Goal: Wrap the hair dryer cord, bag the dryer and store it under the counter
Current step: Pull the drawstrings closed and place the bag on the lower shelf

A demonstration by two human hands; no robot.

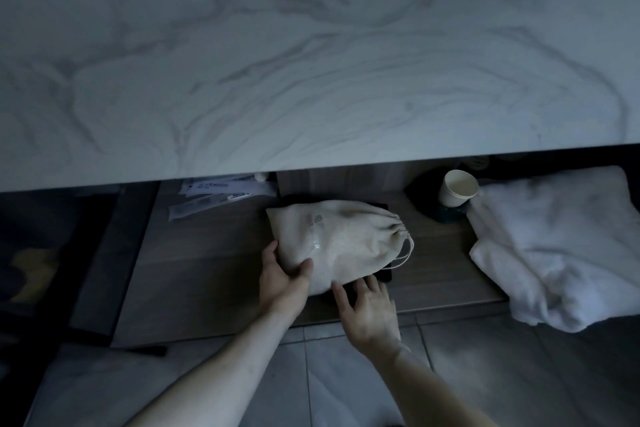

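head view: both bare forearms enter from the bottom edge and converge on a beige drawstring bag [337, 246] lying on the low wooden shelf [207, 274] beneath the marble counter front [311, 73]. left hand [282, 279] is clamped on the bag's closed bottom corner, thumb on top of the cloth, fingers out of sight beneath or behind it. right hand [369, 314] lies just beside the bag's near edge, fingers spread and flat, tips at or close to the cloth; it is slightly blurred, so contact cannot be confirmed. it grips nothing.

the bag is bulged, consistent with the dryer inside, though the dryer and its cord are not visible. its neck is gathered shut, with the drawstring loop [405, 253] hanging at the right end. long axis runs left to right, tilted a little, closed end toward the left hand, cinched neck away to the right. it rests on a dark flat item [382, 276] of which only edges show.

bystanders on the shelf: printed sachets [221, 196] at rear left, a paper cup [457, 189] on a dark object at rear right, and a white towel [561, 246] at far right overhanging the tiled floor [346, 374]. all stand apart from the bag.

assessment: bagging appears complete and storage is in its last stage. the left hand is the nearer and controlling one; remaining work looks like seating the bag and letting go.
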